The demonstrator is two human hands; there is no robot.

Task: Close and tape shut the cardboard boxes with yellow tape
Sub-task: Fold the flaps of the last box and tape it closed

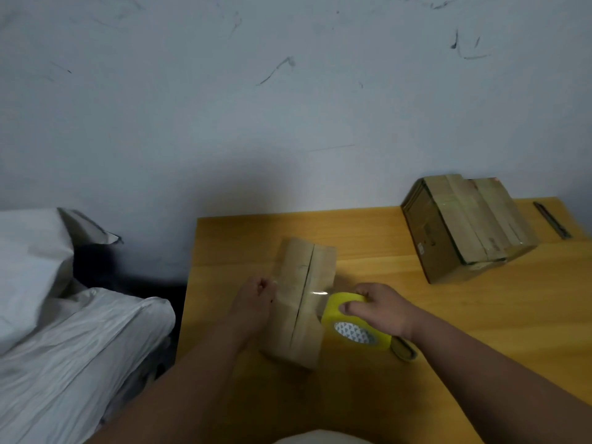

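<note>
Mid-task: the small cardboard box [301, 302], flaps closed with the centre seam visible, lies near the table [480, 315] front-left. The left hand [256, 296] pinches the tape end against the box's left side; the right hand [378, 307] grips the yellow tape roll [349, 318] just right of the box, a strip stretched across. Well beyond, a larger box [464, 225] appears already taped.
</note>
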